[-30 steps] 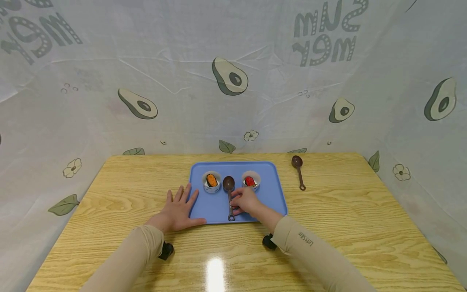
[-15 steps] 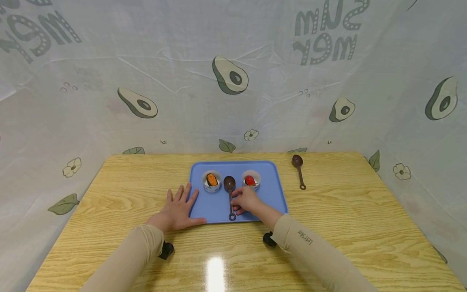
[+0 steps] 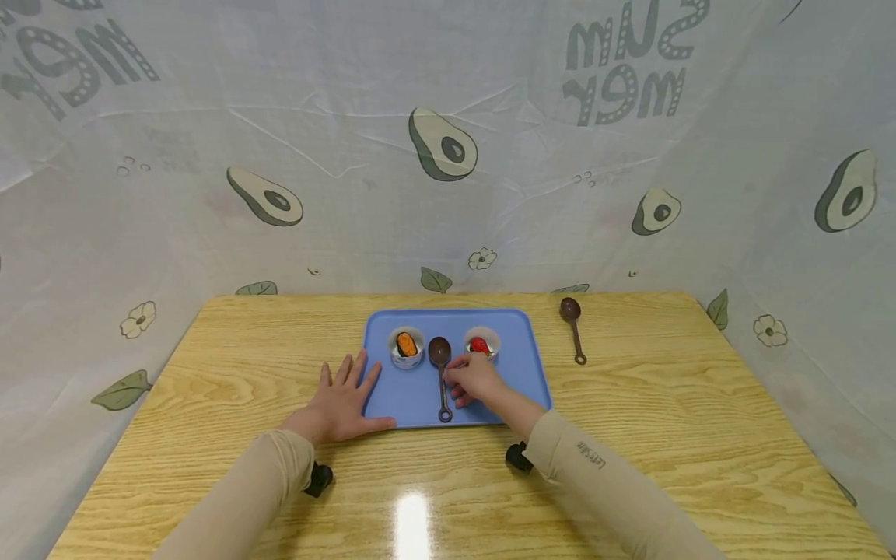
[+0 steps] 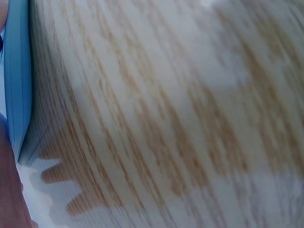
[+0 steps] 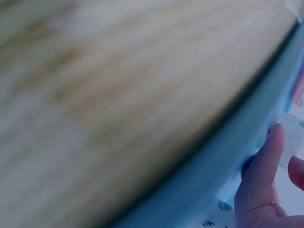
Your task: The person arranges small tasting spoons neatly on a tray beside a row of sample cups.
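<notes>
A brown scoop [image 3: 443, 389] with a ring-ended handle lies on the blue tray [image 3: 521, 386], its bowl toward the back. Just right of that handle is my right hand [image 3: 474, 379], its fingers loosely bent. In the right wrist view, thumb and fingers [image 5: 266, 164] stand apart with nothing between them. My left hand [image 3: 341, 404] rests with spread fingers over the tray's front left corner. On either side of the scoop stands a small white cup: the left cup [image 3: 407, 363] holds an orange-topped sushi piece [image 3: 406, 344], and the right one a red-topped piece [image 3: 479, 344], partly hidden behind my right hand.
A second brown scoop [image 3: 575, 334] lies on the wooden table [image 3: 651, 389], right of the tray. Behind the table hangs a pale cloth [image 3: 350, 233] printed with avocados. The tray's raised edge [image 4: 18, 80] shows in the left wrist view.
The right hand's fingers have come off the scoop's handle and shifted slightly right. The scoop stays on the tray between the cups. My left hand has not moved.
</notes>
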`<action>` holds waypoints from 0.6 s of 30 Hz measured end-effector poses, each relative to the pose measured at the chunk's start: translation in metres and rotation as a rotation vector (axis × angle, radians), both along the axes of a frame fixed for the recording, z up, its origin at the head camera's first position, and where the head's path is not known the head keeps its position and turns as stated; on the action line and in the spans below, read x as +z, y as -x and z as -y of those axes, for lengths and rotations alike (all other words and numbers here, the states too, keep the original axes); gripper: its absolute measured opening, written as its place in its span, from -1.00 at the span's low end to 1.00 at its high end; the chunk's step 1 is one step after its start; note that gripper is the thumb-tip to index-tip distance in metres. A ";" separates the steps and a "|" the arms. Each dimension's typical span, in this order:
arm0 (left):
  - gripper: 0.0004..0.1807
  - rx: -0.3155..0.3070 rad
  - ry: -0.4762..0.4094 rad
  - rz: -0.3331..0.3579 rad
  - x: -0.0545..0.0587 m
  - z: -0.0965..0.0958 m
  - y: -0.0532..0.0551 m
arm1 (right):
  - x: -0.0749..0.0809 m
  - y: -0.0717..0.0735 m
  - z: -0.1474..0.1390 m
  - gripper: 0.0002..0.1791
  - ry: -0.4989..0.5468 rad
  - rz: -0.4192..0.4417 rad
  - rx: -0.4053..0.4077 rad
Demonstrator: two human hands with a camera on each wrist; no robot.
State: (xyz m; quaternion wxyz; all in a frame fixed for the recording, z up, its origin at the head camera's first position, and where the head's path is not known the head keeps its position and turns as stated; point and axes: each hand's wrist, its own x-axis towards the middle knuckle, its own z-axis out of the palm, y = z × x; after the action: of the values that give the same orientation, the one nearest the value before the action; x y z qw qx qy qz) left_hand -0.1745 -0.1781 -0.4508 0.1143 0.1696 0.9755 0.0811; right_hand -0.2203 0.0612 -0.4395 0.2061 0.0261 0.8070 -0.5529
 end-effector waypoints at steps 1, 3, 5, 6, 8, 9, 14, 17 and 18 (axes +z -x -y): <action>0.10 0.001 -0.003 0.002 0.000 0.000 0.000 | 0.002 0.001 0.000 -0.80 0.006 -0.005 -0.005; 0.10 0.001 -0.004 0.005 0.001 0.000 0.000 | 0.008 0.002 -0.002 -0.80 0.013 -0.013 -0.008; 0.09 0.001 -0.003 0.007 0.001 0.000 0.000 | 0.015 0.003 -0.003 -0.79 0.024 -0.018 -0.008; 0.09 0.001 -0.003 0.007 0.001 0.000 0.000 | 0.018 0.003 -0.003 -0.79 0.029 -0.024 -0.004; 0.09 0.001 -0.002 0.003 0.001 0.000 0.000 | 0.024 0.004 -0.005 -0.79 0.046 -0.037 0.002; 0.09 0.001 -0.002 0.002 0.001 0.000 -0.001 | 0.027 0.005 -0.005 -0.79 0.055 -0.048 0.005; 0.09 -0.001 -0.010 -0.002 0.002 0.000 -0.001 | 0.042 0.007 -0.013 -0.72 0.070 -0.058 0.006; 0.09 -0.001 -0.010 -0.002 0.002 0.000 -0.001 | 0.054 0.011 -0.022 -0.67 0.083 -0.032 0.007; 0.09 -0.001 -0.010 -0.002 0.002 0.000 -0.001 | 0.057 0.013 -0.025 -0.67 0.087 -0.030 0.007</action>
State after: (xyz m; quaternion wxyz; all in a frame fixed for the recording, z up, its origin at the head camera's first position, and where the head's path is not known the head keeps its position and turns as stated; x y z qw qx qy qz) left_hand -0.1739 -0.1776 -0.4486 0.1126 0.1706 0.9751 0.0856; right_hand -0.2329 0.0865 -0.3821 0.1971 0.0059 0.7852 -0.5870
